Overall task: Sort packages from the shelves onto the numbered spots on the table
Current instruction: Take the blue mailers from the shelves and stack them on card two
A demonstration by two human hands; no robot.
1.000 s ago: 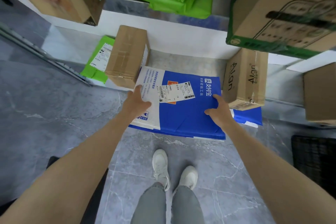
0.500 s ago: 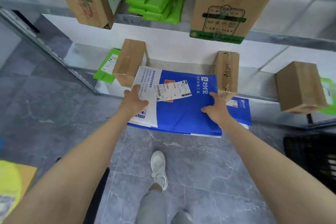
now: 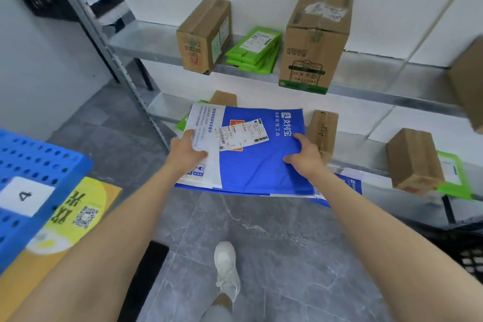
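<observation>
I hold a flat blue and white mailer package [image 3: 251,165] with a white shipping label, in front of the lower shelf [image 3: 366,149]. My left hand [image 3: 187,153] grips its white left edge. My right hand [image 3: 304,157] grips its blue right side. The package is lifted off the shelf and hangs level over the grey floor. A second blue mailer [image 3: 350,185] lies on the lower shelf edge under my right wrist. At the far left a blue perforated surface [image 3: 39,162] carries a white tag marked 4 [image 3: 23,196].
The upper shelf [image 3: 156,44] holds two cardboard boxes [image 3: 205,34] [image 3: 315,42] and a stack of green mailers [image 3: 254,49]. More brown boxes [image 3: 414,161] [image 3: 322,129] and green mailers stand on the lower shelf. A yellow sign [image 3: 73,214] lies at left, a black crate [image 3: 467,251] at right.
Both hands have drawn the blue package off the lower shelf and raised it. My view has swung up and left, bringing the blue surface with tag 4 into sight.
</observation>
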